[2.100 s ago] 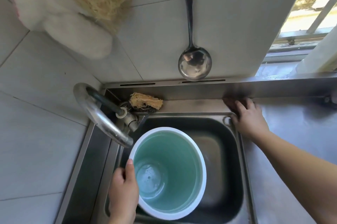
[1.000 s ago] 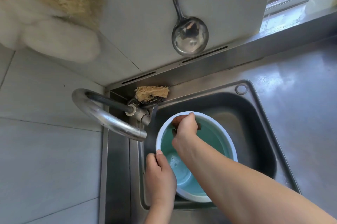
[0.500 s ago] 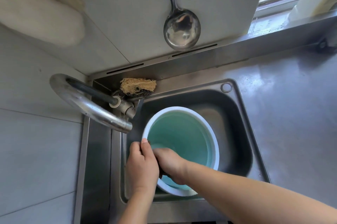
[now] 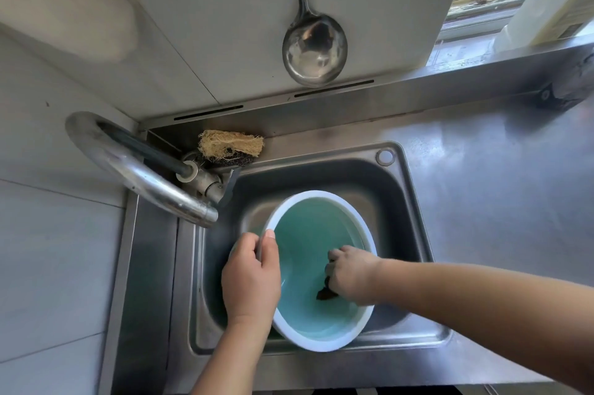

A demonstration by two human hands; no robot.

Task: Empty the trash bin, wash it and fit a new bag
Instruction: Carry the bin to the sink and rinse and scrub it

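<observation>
Mid-wash, the left hand grips the bin rim in the sink while right hand fingers clutch a dark scrubber inside; rinsing likely follows.

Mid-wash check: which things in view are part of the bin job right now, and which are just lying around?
In use:
- trash bin, in the sink
- left hand gripping its rim
- right hand inside, holding a dark scrubber

Lying about:
- ladle on the wall
- loofah pad behind the faucet
</observation>
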